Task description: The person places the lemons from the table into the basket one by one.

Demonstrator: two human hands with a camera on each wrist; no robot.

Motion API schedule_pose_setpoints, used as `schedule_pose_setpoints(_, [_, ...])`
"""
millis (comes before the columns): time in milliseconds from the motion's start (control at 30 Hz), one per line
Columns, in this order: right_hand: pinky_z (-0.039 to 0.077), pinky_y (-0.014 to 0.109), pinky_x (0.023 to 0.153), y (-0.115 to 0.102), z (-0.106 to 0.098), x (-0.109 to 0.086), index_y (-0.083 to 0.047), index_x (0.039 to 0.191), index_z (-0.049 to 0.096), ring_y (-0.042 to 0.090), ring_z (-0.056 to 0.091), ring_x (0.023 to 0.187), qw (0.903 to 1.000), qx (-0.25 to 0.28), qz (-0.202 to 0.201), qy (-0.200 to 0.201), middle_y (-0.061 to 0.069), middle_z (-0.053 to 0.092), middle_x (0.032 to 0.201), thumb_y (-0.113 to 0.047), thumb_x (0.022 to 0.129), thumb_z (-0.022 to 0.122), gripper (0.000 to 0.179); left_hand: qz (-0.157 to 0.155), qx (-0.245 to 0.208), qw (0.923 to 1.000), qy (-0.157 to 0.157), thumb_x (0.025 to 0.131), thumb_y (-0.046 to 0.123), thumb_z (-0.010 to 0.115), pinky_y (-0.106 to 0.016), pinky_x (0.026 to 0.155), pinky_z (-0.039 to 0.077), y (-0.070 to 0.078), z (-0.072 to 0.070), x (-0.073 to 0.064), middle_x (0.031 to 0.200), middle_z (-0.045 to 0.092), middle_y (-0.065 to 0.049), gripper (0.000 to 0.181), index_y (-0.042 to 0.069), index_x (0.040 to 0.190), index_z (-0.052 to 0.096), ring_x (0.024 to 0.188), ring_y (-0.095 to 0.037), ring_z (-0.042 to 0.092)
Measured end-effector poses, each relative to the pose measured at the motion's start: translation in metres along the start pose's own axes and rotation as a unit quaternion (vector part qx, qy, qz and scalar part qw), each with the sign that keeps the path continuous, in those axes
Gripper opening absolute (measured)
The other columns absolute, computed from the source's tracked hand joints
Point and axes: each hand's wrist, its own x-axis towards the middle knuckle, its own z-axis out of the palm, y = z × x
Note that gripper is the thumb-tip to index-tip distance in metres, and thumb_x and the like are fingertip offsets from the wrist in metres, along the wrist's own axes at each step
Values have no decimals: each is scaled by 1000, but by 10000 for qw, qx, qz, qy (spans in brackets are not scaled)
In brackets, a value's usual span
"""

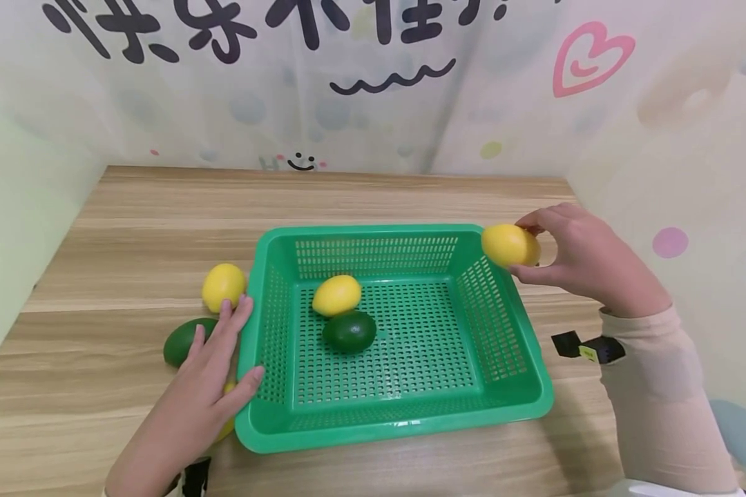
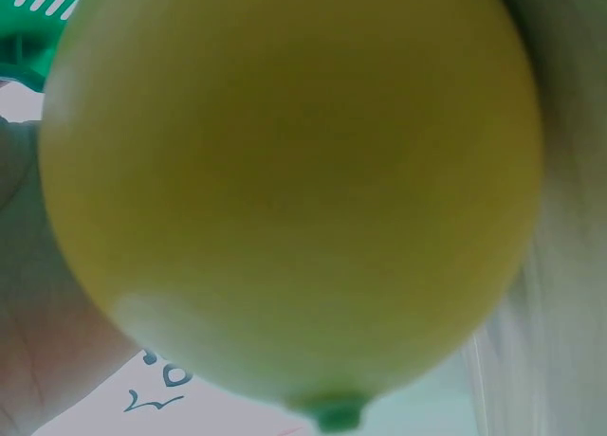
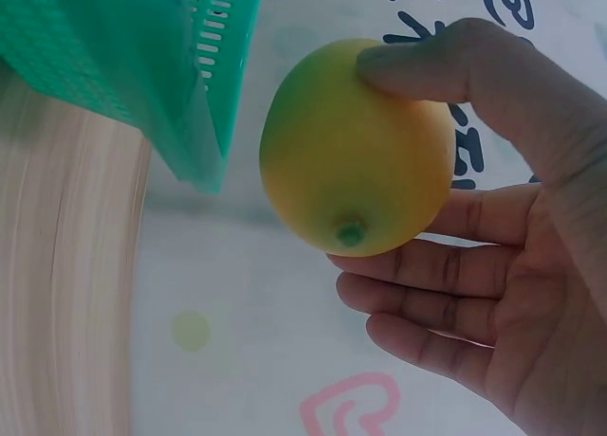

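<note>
My right hand (image 1: 575, 252) pinches a yellow lemon (image 1: 510, 246) between thumb and fingers, over the right back corner of a green plastic basket (image 1: 404, 429). Its green stem end shows in the right wrist view, beside the basket wall. Inside the basket lie another lemon (image 1: 337, 295) and a dark green avocado (image 1: 350, 331), side by side. My left hand (image 1: 208, 386) lies with its fingers extended along the basket's left rim. By its fingertips is a lemon (image 1: 224, 288), and a second avocado (image 1: 186, 342) sits partly behind the fingers. A large lemon (image 2: 294, 190) fills the left wrist view.
The basket stands on a wood-grain table (image 1: 143, 235). Beneath the left hand, another lemon (image 1: 226, 429) is mostly hidden next to the basket. A printed cloth (image 1: 373, 131) with lettering closes off the back, and pale walls flank both sides.
</note>
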Motion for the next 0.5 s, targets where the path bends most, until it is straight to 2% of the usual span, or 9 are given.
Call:
schedule_pose_setpoints(200, [48, 46, 84, -4, 3, 6, 0, 112, 71, 28, 58, 103, 9998, -14, -188, 38, 10, 71, 103, -15, 72, 91, 47, 31, -18, 10000, -9, 105, 24, 60, -62, 123, -4, -1, -1, 0, 171, 17, -12, 83, 16, 167, 6, 158, -34, 5])
schedule_pose_setpoints(500, [51, 48, 81, -9, 6, 11, 1, 112, 70, 29, 59, 101, 9996, -51, -260, -11, 12, 71, 103, -17, 73, 92, 48, 4, -44, 10000, -45, 105, 25, 60, -61, 123, -5, -2, 0, 1, 171, 16, -12, 83, 17, 167, 5, 158, -33, 4])
